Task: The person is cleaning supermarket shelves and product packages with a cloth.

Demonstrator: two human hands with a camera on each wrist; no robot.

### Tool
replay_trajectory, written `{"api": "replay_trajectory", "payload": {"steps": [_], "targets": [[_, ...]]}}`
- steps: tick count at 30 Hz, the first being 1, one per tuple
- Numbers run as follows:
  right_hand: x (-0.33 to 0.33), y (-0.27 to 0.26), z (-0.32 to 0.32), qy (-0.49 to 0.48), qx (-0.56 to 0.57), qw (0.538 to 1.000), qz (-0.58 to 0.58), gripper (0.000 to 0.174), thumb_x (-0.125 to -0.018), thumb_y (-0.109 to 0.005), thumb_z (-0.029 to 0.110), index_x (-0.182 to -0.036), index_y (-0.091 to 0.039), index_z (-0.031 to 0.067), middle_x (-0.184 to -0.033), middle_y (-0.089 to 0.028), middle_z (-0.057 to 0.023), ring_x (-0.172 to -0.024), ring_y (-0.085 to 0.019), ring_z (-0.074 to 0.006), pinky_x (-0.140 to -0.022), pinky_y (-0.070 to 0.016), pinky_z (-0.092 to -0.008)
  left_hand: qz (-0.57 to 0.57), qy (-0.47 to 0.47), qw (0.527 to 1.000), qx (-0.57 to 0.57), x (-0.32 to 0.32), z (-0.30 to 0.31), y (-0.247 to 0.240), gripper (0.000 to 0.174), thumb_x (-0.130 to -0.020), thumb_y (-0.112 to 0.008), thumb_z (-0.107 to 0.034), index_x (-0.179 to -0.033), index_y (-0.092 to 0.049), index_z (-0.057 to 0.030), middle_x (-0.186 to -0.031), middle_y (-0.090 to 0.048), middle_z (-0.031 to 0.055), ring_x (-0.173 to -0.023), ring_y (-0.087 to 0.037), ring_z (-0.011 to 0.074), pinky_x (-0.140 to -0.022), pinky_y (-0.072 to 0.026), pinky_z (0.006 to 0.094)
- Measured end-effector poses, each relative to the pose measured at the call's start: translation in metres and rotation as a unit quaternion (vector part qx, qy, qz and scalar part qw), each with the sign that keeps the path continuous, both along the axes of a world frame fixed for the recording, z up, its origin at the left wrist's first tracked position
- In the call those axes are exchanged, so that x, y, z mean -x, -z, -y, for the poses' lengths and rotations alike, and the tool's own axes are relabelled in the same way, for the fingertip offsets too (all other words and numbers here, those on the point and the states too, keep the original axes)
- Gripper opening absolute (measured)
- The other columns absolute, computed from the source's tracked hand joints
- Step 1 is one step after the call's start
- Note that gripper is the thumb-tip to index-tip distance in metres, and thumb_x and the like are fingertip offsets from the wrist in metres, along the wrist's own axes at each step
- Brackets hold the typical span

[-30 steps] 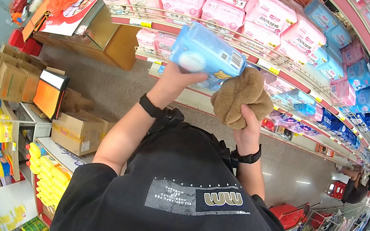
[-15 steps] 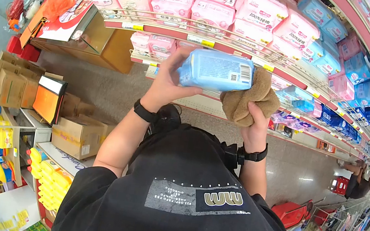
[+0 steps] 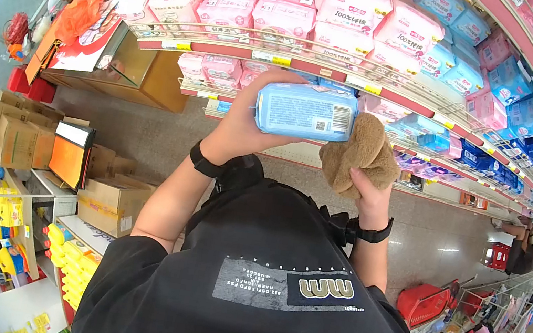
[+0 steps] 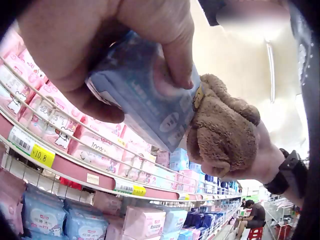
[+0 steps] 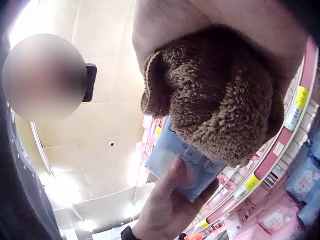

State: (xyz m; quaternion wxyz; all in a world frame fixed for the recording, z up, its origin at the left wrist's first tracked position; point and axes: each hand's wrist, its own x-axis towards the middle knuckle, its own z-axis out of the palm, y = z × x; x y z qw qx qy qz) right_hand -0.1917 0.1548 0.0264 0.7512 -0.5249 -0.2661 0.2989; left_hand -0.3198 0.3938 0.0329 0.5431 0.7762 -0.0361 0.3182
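Note:
In the head view the left hand [image 3: 242, 121] grips a light blue package [image 3: 304, 112] by its left end, the side with printed text and a barcode turned up. The right hand [image 3: 373, 199] holds a bunched brown cloth [image 3: 360, 155] against the package's right end. The left wrist view shows the thumb and fingers of the left hand [image 4: 150, 45] around the package [image 4: 145, 95], with the cloth [image 4: 225, 130] touching its far end. From the right wrist, the cloth [image 5: 220, 95] fills the palm of the right hand [image 5: 225, 20] and hides most of its fingers.
Shelves with wire rails [image 3: 245, 39] hold pink packages [image 3: 283, 19] and blue ones in front of the person. Cardboard boxes [image 3: 111, 201] and a counter [image 3: 155, 79] stand at the left. A red basket [image 3: 422, 304] is at the lower right, and a seated person [image 3: 526, 251] is farther off.
The package has turned from a tilt to nearly level, its barcode side facing up. The left hand has shifted its hold round the end, and the right hand has moved slightly down and right with the cloth.

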Motion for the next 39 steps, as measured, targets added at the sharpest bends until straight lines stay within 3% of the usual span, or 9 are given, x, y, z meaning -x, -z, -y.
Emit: {"api": "replay_trajectory", "payload": {"steps": [9, 12, 15, 18, 21, 27, 29, 32, 39], "targets": [[-0.012, 0.012, 0.000, -0.002, -0.021, 0.999, 0.027, 0.081, -0.077, -0.079, 0.005, -0.149, -0.043, -0.0032, -0.137, -0.060, -0.0143, -0.128, -0.058, -0.0233, -0.110, -0.0455, -0.0398, -0.003, -0.006, 1.000, -0.012, -0.005, 0.000, -0.003, 0.083, -0.066, -0.093, -0.005, -0.137, -0.050, -0.0045, -0.136, -0.059, 0.0137, -0.133, -0.054, 0.0285, -0.113, -0.0426, 0.0429], [-0.013, 0.007, -0.004, 0.004, -0.021, 0.999, 0.025, 0.074, -0.076, -0.079, 0.004, -0.143, -0.049, -0.0041, -0.135, -0.061, -0.0141, -0.125, -0.059, -0.0227, -0.108, -0.0459, -0.0382, 0.001, -0.003, 1.000, -0.001, -0.010, -0.003, -0.002, 0.083, -0.066, -0.092, -0.005, -0.137, -0.050, -0.0043, -0.136, -0.059, 0.0138, -0.132, -0.055, 0.0284, -0.112, -0.0439, 0.0428], [-0.021, 0.009, -0.010, 0.049, -0.011, 0.989, 0.141, 0.060, -0.074, -0.079, 0.004, -0.130, -0.059, -0.0038, -0.127, -0.063, -0.0138, -0.118, -0.061, -0.0219, -0.104, -0.0471, -0.0363, -0.004, -0.013, 1.000, -0.026, -0.010, -0.010, -0.003, 0.080, -0.067, -0.092, -0.006, -0.136, -0.051, -0.0046, -0.135, -0.060, 0.0139, -0.130, -0.056, 0.0288, -0.110, -0.0452, 0.0427], [-0.024, 0.002, -0.024, 0.170, -0.021, 0.926, 0.336, 0.048, -0.073, -0.080, 0.006, -0.118, -0.063, -0.0020, -0.116, -0.063, -0.0135, -0.110, -0.062, -0.0238, -0.097, -0.0485, -0.0359, -0.015, -0.035, 0.996, -0.076, -0.012, -0.014, 0.000, 0.078, -0.067, -0.093, -0.007, -0.134, -0.053, -0.0054, -0.135, -0.060, 0.0135, -0.129, -0.057, 0.0289, -0.109, -0.0461, 0.0421], [-0.021, -0.015, -0.032, 0.210, 0.023, 0.892, 0.399, 0.048, -0.070, -0.083, 0.009, -0.114, -0.066, 0.0006, -0.111, -0.062, -0.0141, -0.105, -0.063, -0.0284, -0.092, -0.0509, -0.0388, -0.025, -0.065, 0.988, -0.137, -0.014, -0.017, 0.001, 0.075, -0.067, -0.093, -0.008, -0.132, -0.056, -0.0059, -0.134, -0.061, 0.0131, -0.127, -0.058, 0.0295, -0.107, -0.0469, 0.0414], [0.018, -0.048, -0.070, 0.149, 0.045, 0.817, 0.556, 0.059, -0.055, -0.090, 0.015, -0.110, -0.070, 0.0052, -0.112, -0.061, -0.0146, -0.102, -0.061, -0.0352, -0.086, -0.0522, -0.0438, -0.007, -0.118, 0.961, -0.250, -0.020, -0.015, -0.006, 0.058, -0.071, -0.088, -0.007, -0.124, -0.064, -0.0055, -0.132, -0.062, 0.0136, -0.119, -0.061, 0.0335, -0.101, -0.0499, 0.0427], [0.020, -0.055, -0.078, 0.154, 0.078, 0.804, 0.569, 0.060, -0.054, -0.089, 0.015, -0.111, -0.071, 0.0064, -0.114, -0.060, -0.0140, -0.103, -0.060, -0.0350, -0.088, -0.0515, -0.0444, 0.010, -0.116, 0.974, -0.197, -0.021, -0.017, -0.003, 0.053, -0.072, -0.086, -0.006, -0.121, -0.066, -0.0053, -0.131, -0.063, 0.0137, -0.117, -0.061, 0.0345, -0.099, -0.0504, 0.0437], [0.010, -0.047, -0.083, 0.189, 0.112, 0.803, 0.555, 0.060, -0.055, -0.088, 0.013, -0.112, -0.071, 0.0079, -0.116, -0.060, -0.0136, -0.106, -0.059, -0.0348, -0.090, -0.0502, -0.0452, 0.046, -0.150, 0.951, -0.265, -0.020, -0.022, -0.006, 0.059, -0.065, -0.085, -0.004, -0.120, -0.066, -0.0069, -0.129, -0.063, 0.0125, -0.118, -0.060, 0.0363, -0.098, -0.0499, 0.0469], [-0.027, -0.022, -0.078, 0.248, 0.191, 0.815, 0.487, 0.053, -0.061, -0.084, 0.004, -0.111, -0.069, 0.0039, -0.113, -0.059, -0.0154, -0.106, -0.060, -0.0363, -0.091, -0.0503, -0.0432, 0.043, -0.167, 0.952, -0.251, -0.011, -0.023, -0.007, 0.055, -0.066, -0.088, -0.007, -0.117, -0.067, -0.0071, -0.126, -0.066, 0.0126, -0.116, -0.061, 0.0340, -0.098, -0.0501, 0.0438]]}}
